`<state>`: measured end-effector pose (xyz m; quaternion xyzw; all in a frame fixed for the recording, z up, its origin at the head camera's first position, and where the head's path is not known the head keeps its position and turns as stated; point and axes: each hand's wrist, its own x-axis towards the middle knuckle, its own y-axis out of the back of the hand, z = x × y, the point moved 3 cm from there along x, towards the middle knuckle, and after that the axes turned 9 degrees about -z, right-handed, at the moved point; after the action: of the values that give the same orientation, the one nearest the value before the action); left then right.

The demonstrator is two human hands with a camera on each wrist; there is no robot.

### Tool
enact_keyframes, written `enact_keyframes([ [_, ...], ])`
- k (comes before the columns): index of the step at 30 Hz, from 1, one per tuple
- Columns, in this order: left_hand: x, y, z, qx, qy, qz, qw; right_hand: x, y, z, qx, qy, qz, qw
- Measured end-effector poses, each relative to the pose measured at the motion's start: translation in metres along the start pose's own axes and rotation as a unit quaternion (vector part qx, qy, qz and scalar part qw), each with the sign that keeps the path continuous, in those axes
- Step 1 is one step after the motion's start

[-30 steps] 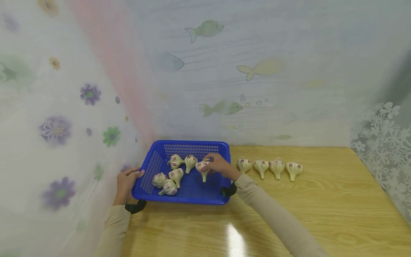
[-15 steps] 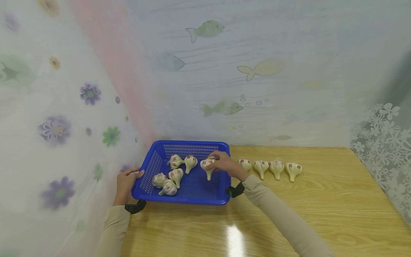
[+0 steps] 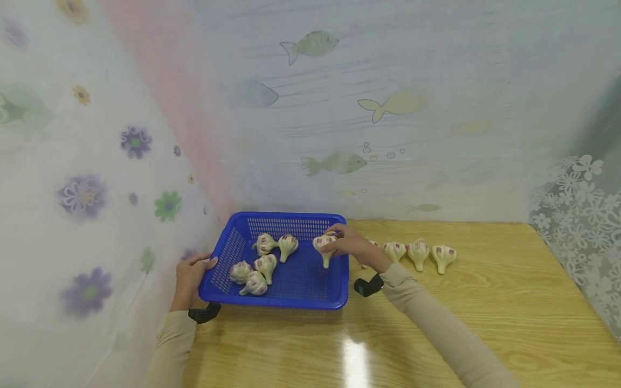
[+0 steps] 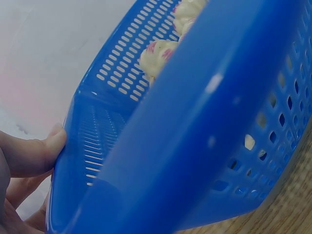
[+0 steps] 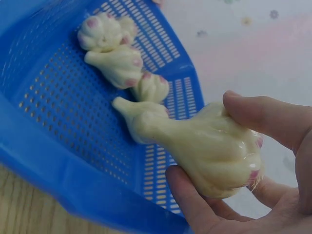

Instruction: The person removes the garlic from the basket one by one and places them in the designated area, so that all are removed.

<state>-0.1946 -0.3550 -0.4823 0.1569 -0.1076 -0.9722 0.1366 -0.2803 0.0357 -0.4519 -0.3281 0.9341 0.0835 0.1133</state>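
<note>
My right hand (image 3: pixel 351 245) holds a garlic bulb (image 5: pixel 209 151) between thumb and fingers, its stem end pointing away from the palm. In the head view that bulb overlaps the right end of a blue plastic basket (image 3: pixel 274 304). My left hand (image 3: pixel 190 277) grips the basket's left rim, its thumb (image 4: pixel 54 144) over the edge and the other fingers on the outside. Several more garlic bulbs (image 3: pixel 266 265) lie inside the basket, gathered toward its left and back. They are pale cream with purple-pink patches.
A row of several garlic bulbs (image 3: pixel 418 255) lies on the wooden table (image 3: pixel 436 318) right of the basket; the nearest is partly hidden by my right hand. A wall (image 3: pixel 436 178) with painted fish rises behind, and a flowered wall (image 3: pixel 111 226) stands close at left.
My right hand has moved to the right with the garlic bulb, from over the middle of the basket toward its right rim. The left hand and basket have stayed in place.
</note>
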Motion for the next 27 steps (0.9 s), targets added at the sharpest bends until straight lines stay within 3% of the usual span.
enact_keyframes([
  [11, -0.002, 0.0, 0.001, -0.002, -0.002, -0.003, 1.0, -0.016, 0.013, -0.004, -0.036, 0.033, -0.009, 0.999],
  [19, -0.002, -0.001, 0.001, -0.005, -0.001, -0.003, 1.0, -0.032, 0.021, -0.011, -0.034, 0.031, -0.008, 0.999],
  [27, -0.002, 0.0, 0.0, -0.005, 0.0, -0.008, 1.0, -0.043, 0.03, -0.009, -0.043, 0.055, -0.008, 0.998],
])
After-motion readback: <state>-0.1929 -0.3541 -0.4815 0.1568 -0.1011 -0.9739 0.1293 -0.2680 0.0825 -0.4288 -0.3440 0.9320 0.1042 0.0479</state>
